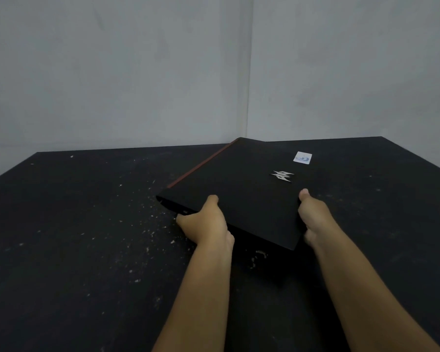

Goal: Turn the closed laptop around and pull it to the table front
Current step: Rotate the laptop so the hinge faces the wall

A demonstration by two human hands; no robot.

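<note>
A closed black laptop (241,184) lies skewed on the dark table, its red-trimmed edge facing left and back. A silver logo and a small pale sticker mark its lid. My left hand (206,222) grips the near edge close to the left corner, thumb on the lid and fingers under it. My right hand (313,214) holds the near right corner, thumb on top. The near edge looks slightly raised off the table.
The black table (74,237) is speckled with pale crumbs and scuffs, mostly to the left of the laptop. Grey walls meet in a corner (249,97) right behind the table's far edge.
</note>
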